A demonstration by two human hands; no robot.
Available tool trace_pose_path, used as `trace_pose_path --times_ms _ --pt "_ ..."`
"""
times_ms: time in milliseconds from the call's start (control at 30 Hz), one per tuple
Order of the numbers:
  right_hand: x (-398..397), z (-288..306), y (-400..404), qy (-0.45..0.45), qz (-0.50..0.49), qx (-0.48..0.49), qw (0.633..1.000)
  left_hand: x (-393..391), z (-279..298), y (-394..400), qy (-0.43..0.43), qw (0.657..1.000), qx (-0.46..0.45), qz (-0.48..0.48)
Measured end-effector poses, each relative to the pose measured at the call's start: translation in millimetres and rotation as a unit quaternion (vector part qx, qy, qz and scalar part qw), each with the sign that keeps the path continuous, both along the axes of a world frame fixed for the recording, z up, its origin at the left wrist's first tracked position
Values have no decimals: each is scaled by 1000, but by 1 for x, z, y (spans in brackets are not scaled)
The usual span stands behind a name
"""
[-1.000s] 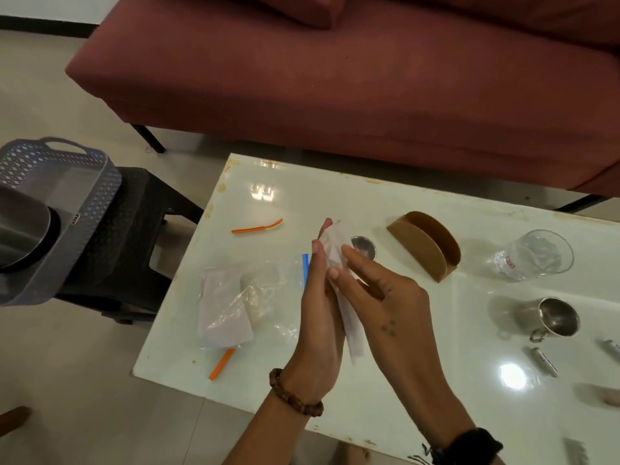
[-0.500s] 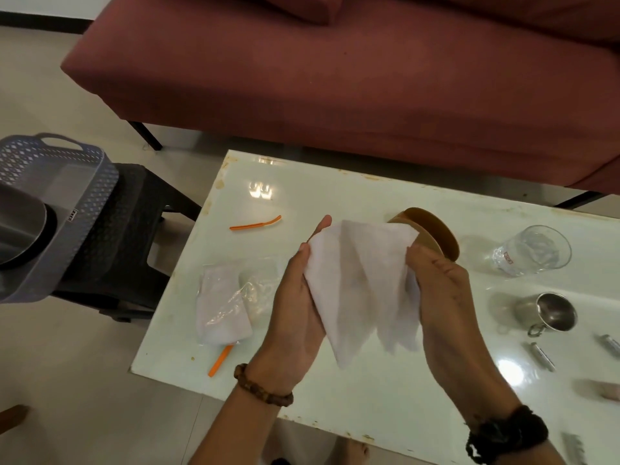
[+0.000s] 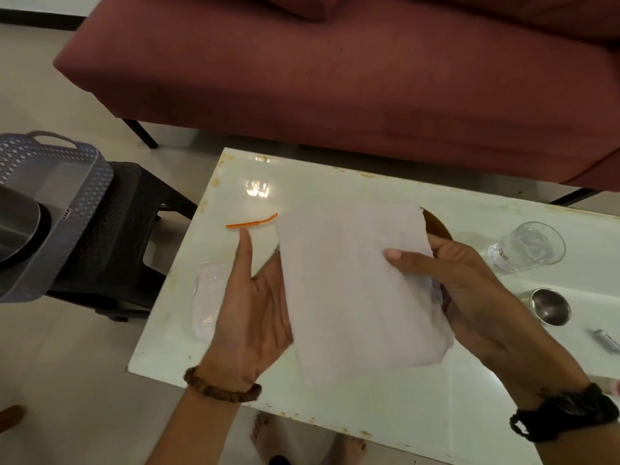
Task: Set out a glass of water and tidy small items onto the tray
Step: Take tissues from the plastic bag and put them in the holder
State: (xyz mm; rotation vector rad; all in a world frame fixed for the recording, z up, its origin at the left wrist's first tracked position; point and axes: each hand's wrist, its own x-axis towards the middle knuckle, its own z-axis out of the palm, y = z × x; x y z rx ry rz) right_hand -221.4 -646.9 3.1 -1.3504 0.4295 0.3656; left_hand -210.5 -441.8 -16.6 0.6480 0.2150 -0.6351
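I hold a white paper napkin [image 3: 352,283] spread out above the white table [image 3: 385,404]. My right hand [image 3: 469,297] grips its right side, thumb on top. My left hand [image 3: 255,307] lies along its left edge with the fingers straight, palm against the paper. A clear drinking glass [image 3: 526,246] lies tilted at the right. Below it stands a small steel cup [image 3: 550,305]. An orange strip [image 3: 251,223] lies on the table beyond my left fingers. A clear plastic packet of napkins [image 3: 204,307] sits partly hidden under my left hand.
A brown wooden napkin holder [image 3: 436,223] peeks out behind the napkin. A small metal item [image 3: 607,340] lies at the right edge. A grey perforated basket [image 3: 50,203] with a steel vessel rests on a dark stool [image 3: 117,236] to the left. A maroon sofa [image 3: 335,78] runs behind the table.
The napkin went from folded between my hands to opened out flat. My hands moved apart, and the napkin now hides most of the wooden holder.
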Motion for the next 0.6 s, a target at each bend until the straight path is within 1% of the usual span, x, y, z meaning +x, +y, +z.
trace_pose_path --times_ms 67,100,133,167,200,267,300,367,433,500,600 --pt "0 -4 0 -4 -6 6 1000 -14 -14 -13 -8 997 61 53" --pt "-1 -8 -1 -2 -7 5 1000 -21 -28 -23 28 998 36 38" --pt "-2 -12 -1 2 -6 0 1000 -29 -39 -31 74 996 -38 21" --pt "-3 -15 -2 4 -3 -9 1000 -37 -46 -39 71 996 -61 1" --pt "-4 -17 -4 -1 1 -28 1000 -44 -51 -44 70 995 -73 -7" --pt "-6 -21 -9 -21 19 -106 994 -47 -60 -46 116 992 -57 -2" --pt "-7 -22 -11 -33 37 -165 985 -47 -65 -45 134 989 -65 3" --pt "-9 -21 -11 -80 73 -277 955 -44 -71 -44 147 984 -97 19" --pt "-13 -17 -6 -148 101 -361 915 -38 -69 -43 160 983 -79 30" --pt "-19 -13 1 -189 134 -398 887 -32 -63 -43 167 984 -62 32" --pt "-28 -13 12 -208 209 -412 862 -26 -55 -46 155 986 -52 40"
